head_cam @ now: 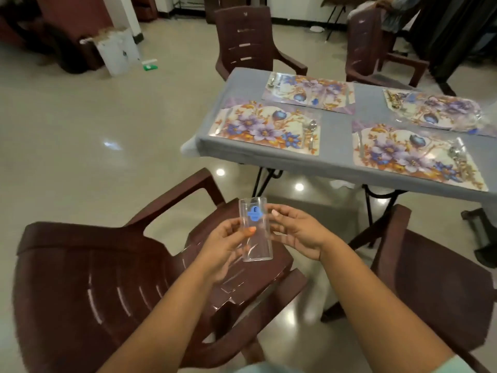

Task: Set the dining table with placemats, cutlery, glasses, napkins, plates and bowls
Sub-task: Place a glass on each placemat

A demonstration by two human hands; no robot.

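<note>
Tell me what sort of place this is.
Probably a dining hall or a home's dining area. A table under a grey cloth carries four floral placemats with cutlery, brown plastic chairs stand around it, and both hands hold a clear glass.

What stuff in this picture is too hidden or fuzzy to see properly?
- Head view: the blue sticker on the glass is too small to read.
- The far right placemat is cut off by the picture's right edge.
- The cutlery is too blurred to tell spoons from forks.
- The left hand covers part of the glass.
</note>
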